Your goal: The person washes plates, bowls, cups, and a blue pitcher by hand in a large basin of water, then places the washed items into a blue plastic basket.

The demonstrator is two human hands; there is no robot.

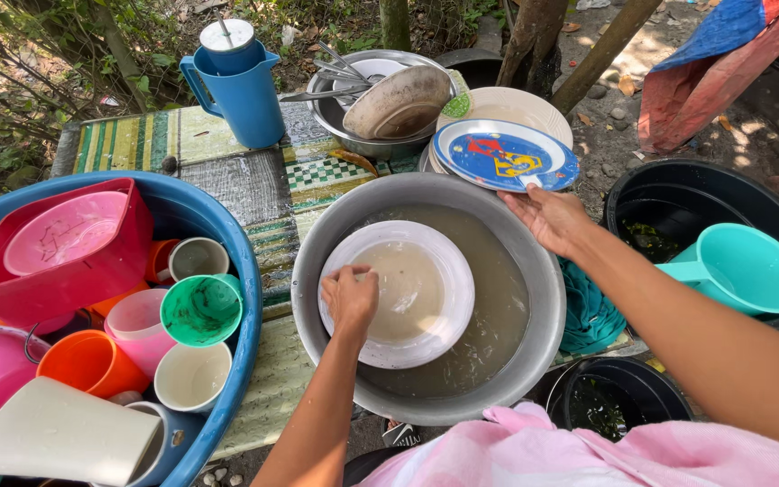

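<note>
A large metal basin of murky water sits in front of me. In it lies a white plate. My left hand presses on the plate's left side, fingers curled; whether it holds a scrubber is hidden. My right hand reaches over the basin's far right rim, palm open, just below a blue plate with a red and yellow picture. That blue plate lies on a stack of pale plates.
A big blue tub at left holds a red basket, several plastic cups and mugs. A blue jug and a metal bowl with utensils stand behind. At right, a black bucket holds a teal dipper.
</note>
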